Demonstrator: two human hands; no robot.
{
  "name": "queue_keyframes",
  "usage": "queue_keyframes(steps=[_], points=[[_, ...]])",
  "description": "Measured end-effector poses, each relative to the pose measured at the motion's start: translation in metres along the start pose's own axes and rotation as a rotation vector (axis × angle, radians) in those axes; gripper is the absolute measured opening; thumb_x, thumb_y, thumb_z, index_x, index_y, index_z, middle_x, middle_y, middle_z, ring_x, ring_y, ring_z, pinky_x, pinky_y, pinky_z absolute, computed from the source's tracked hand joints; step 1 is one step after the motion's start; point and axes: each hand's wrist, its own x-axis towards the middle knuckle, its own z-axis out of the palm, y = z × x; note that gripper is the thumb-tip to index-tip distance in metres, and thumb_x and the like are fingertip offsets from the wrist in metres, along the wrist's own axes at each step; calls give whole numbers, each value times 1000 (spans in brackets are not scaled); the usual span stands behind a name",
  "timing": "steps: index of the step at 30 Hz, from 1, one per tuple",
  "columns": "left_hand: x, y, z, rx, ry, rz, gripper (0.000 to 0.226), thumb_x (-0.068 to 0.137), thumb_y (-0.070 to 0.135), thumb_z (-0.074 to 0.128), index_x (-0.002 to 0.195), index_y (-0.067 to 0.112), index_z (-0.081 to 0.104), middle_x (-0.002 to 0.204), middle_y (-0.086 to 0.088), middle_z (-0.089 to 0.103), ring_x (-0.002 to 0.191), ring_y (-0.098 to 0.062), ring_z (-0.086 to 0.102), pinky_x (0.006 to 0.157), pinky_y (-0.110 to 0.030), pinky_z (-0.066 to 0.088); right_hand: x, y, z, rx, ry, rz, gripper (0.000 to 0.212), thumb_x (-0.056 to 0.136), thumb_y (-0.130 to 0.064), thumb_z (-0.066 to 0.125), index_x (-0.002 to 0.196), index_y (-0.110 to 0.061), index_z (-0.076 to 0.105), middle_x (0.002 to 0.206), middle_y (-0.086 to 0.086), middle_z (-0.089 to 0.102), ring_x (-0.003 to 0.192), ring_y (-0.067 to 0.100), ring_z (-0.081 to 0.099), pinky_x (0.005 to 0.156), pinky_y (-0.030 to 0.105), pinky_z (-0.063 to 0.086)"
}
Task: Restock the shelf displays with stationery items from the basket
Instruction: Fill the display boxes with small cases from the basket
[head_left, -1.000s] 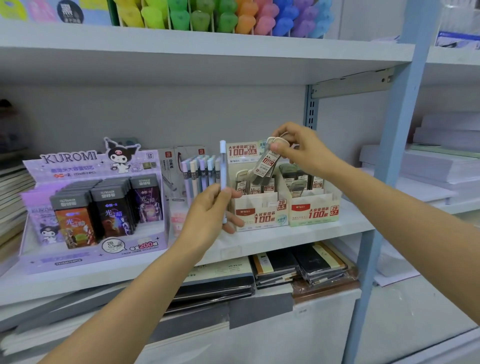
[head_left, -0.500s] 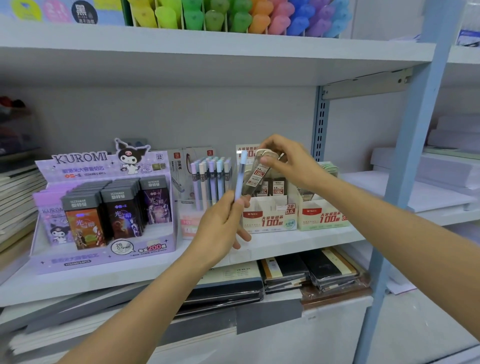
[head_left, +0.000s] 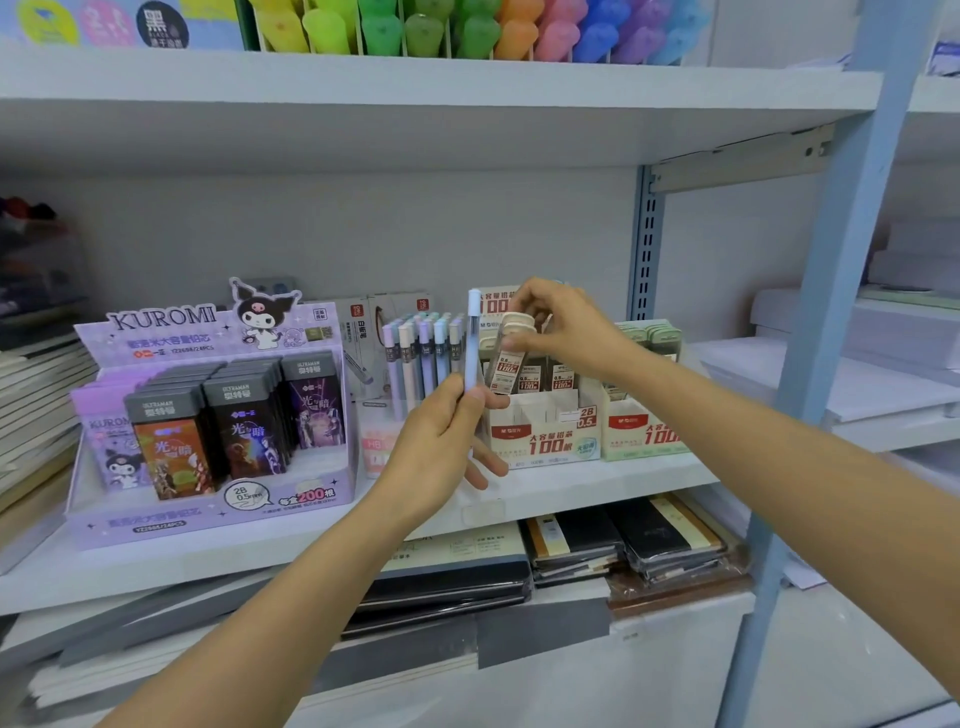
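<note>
Risk: clear lead-refill case with cream cap and red-white label (head_left: 506, 358), pinched between thumb and fingertips of right hand (head_left: 566, 327), hangs tilted over cream cardboard display box (head_left: 545, 431), right of frame centre. Tilted entry may snag packed neighbours and topple them. At frame centre, left hand (head_left: 441, 441) curls round lower end of upright slim pale-blue tube (head_left: 472, 338); low grip may let it slip. Versus one second ago: case lower, nearer box; tube grip unchanged; displays sit further right in frame.
</note>
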Motion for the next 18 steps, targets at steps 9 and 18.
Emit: queue_keyframes(steps=[9, 18], points=[[1, 2, -3, -35, -26, -35, 26, 105, 29, 33, 97, 22, 57, 120, -9, 60, 68, -27, 71, 58, -42, 57, 13, -5, -2, -76, -111, 60, 8, 87, -16, 70, 94, -19, 72, 93, -11, 67, 89, 2, 62, 73, 12, 47], [-2, 6, -7, -40, -29, -35, 24, 104, 27, 38, 104, 12, 58, 116, -14, 63, 71, -26, 72, 60, -41, 58, 2, -29, -5, 222, 36, 26, 27, 98, -29, 54, 116, -11, 65, 101, 1, 70, 77, 9, 61, 68, 21, 49]])
